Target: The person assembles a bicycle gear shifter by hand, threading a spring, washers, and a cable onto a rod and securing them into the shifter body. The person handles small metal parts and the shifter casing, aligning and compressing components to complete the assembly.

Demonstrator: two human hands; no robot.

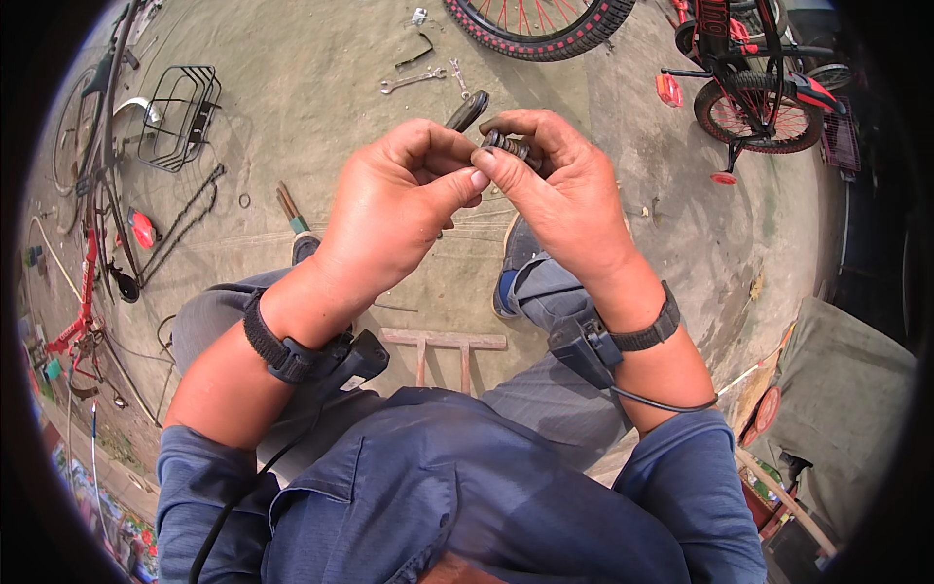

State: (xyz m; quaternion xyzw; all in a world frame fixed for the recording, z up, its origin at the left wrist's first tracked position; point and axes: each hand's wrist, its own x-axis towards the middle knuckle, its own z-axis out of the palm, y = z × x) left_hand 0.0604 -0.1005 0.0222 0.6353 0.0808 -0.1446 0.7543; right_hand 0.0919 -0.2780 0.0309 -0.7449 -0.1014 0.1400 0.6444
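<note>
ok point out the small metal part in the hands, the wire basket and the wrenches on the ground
small metal part (508, 146), head view, on its ribbed dark body between the fingertips
wire basket (180, 117), head view, on its black wire side
wrenches (413, 80), head view, on the shaft of the longer one
</note>
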